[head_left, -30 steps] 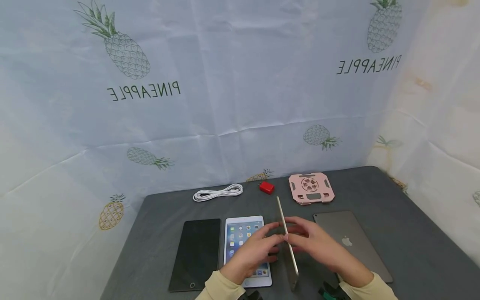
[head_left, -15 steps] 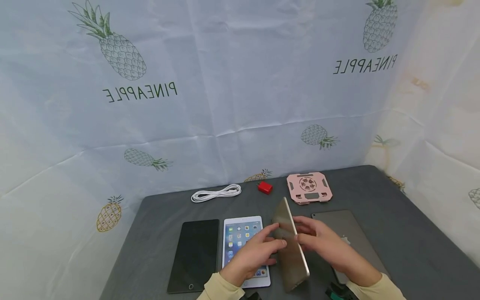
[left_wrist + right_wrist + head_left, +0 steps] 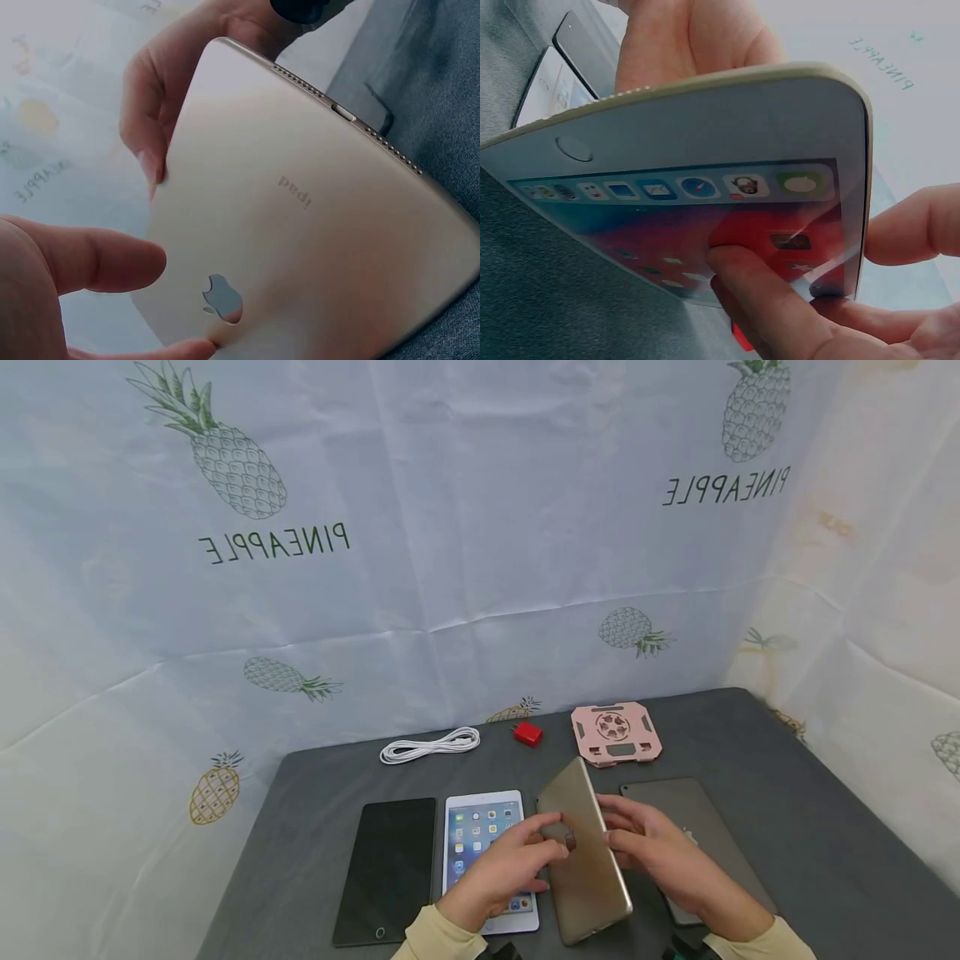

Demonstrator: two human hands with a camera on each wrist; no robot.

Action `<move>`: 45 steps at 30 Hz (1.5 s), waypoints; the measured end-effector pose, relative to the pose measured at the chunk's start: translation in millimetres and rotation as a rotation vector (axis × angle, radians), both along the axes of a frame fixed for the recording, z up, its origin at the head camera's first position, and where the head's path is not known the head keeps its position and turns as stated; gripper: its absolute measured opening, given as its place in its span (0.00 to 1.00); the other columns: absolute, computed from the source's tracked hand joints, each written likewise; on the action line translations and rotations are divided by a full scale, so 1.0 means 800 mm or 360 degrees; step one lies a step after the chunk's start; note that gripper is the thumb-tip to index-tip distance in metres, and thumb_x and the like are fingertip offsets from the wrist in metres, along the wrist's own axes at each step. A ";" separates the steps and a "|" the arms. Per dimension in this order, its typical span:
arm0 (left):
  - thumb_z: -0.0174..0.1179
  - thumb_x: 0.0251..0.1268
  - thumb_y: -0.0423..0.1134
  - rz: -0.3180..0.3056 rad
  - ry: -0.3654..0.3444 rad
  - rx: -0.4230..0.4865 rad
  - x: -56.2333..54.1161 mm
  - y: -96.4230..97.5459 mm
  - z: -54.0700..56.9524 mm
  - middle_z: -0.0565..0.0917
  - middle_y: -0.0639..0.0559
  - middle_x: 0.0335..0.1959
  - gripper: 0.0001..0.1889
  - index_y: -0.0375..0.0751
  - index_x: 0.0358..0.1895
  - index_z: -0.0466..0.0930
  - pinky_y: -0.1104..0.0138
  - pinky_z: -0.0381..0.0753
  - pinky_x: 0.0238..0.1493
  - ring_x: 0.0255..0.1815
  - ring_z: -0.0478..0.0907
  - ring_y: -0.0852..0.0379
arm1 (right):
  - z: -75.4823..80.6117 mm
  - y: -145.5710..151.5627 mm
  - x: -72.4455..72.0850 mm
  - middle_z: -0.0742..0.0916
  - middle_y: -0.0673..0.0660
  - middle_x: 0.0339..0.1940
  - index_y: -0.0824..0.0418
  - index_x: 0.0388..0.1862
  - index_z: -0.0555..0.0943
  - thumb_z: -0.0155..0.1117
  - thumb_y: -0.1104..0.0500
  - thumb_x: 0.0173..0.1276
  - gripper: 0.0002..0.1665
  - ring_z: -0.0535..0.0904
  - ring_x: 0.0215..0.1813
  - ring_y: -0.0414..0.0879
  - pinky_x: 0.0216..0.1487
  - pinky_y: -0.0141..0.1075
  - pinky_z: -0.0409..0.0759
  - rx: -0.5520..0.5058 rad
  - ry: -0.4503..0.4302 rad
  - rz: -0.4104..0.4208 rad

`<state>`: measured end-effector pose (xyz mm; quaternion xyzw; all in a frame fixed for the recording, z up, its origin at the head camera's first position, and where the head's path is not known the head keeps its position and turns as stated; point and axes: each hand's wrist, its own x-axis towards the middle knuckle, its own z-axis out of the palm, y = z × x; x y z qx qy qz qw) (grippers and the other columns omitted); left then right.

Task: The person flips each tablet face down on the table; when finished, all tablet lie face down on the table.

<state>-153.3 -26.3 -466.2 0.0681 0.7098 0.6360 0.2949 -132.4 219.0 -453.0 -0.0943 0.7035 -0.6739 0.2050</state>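
A gold-backed tablet (image 3: 588, 860) stands tilted between my hands, its Apple logo side toward my left hand. My right hand (image 3: 652, 852) grips its right edge; in the right wrist view the thumb lies at the edge and other fingers (image 3: 757, 292) rest on the lit screen. My left hand (image 3: 506, 868) is at the back with fingers extended. In the left wrist view one fingertip (image 3: 199, 349) touches near the logo, while another finger (image 3: 112, 259) sticks out in front of the back. A white tablet (image 3: 480, 835) with a lit screen lies partly under my left hand.
A black tablet (image 3: 390, 868) lies at the left, and a grey tablet (image 3: 701, 827) lies face down at the right. Along the back are a coiled white cable (image 3: 429, 747), a red charger plug (image 3: 528, 733) and a pink cooling stand (image 3: 617, 732).
The gold tablet has turned from edge-on so its back now shows in the head view. My right hand has shifted right with its edge; my left hand has stayed near the back.
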 end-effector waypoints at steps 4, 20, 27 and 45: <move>0.64 0.72 0.41 -0.0014 0.0019 -0.0033 0.001 -0.001 0.001 0.84 0.41 0.65 0.31 0.43 0.77 0.74 0.33 0.85 0.61 0.66 0.82 0.42 | -0.006 0.004 0.001 0.68 0.79 0.82 0.76 0.87 0.48 0.55 0.63 0.81 0.45 0.82 0.73 0.56 0.63 0.45 0.88 -0.0064 -0.0019 0.0004; 0.57 0.67 0.34 0.0100 0.0079 -0.0145 0.004 0.007 0.000 0.79 0.34 0.67 0.30 0.37 0.74 0.77 0.39 0.88 0.55 0.60 0.81 0.44 | -0.013 0.021 0.002 0.87 0.65 0.55 0.81 0.80 0.63 0.57 0.70 0.77 0.36 0.83 0.52 0.50 0.46 0.38 0.85 0.0499 0.0089 -0.0267; 0.58 0.67 0.34 0.0109 0.0095 -0.0183 0.005 0.009 0.004 0.80 0.39 0.59 0.30 0.36 0.74 0.77 0.44 0.90 0.52 0.55 0.82 0.48 | -0.021 0.014 0.005 0.88 0.57 0.47 0.78 0.70 0.77 0.65 0.63 0.75 0.29 0.81 0.48 0.46 0.44 0.38 0.81 0.0928 0.0099 -0.0472; 0.61 0.68 0.38 0.0069 0.0099 -0.0195 0.002 0.004 0.006 0.80 0.42 0.60 0.30 0.39 0.74 0.78 0.45 0.90 0.56 0.58 0.83 0.49 | -0.021 0.000 0.011 0.87 0.67 0.63 0.71 0.73 0.77 0.65 0.55 0.72 0.35 0.88 0.56 0.54 0.48 0.48 0.88 0.1064 0.0053 -0.0478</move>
